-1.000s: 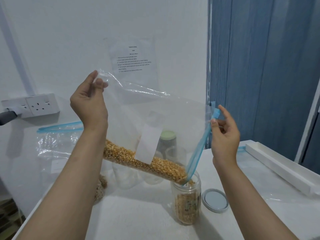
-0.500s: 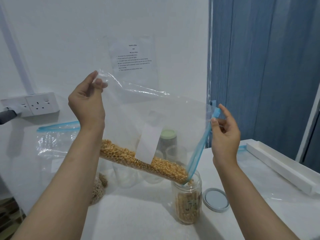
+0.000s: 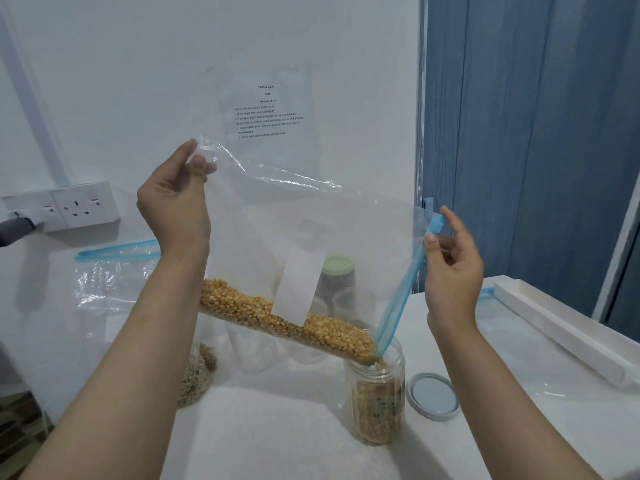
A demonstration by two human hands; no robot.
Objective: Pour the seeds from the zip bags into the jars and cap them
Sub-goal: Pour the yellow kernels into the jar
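Note:
A clear zip bag [image 3: 346, 223] with a blue zip strip is held tilted above the table. My left hand [image 3: 176, 202] pinches its upper left corner. My right hand [image 3: 453, 268] pinches the top end of the blue zip. Yellow corn seeds [image 3: 287, 322] lie along the bag's lower edge and run down to its low corner, which sits in the mouth of an open glass jar [image 3: 377, 400]. The jar is more than half full of seeds. Its grey lid [image 3: 433, 396] lies flat on the table just to the right.
Behind the bag stand a jar with a green lid [image 3: 337, 271] and some empty clear jars [image 3: 249, 348]. Another zip bag [image 3: 114, 271] with pale seeds [image 3: 197, 375] leans at the left. A white tray [image 3: 568, 327] lies at the right edge. A wall socket [image 3: 83, 206] is at left.
The seed line in the bag has crept toward the jar and the jar has filled a little. Both hands keep nearly the same hold and place.

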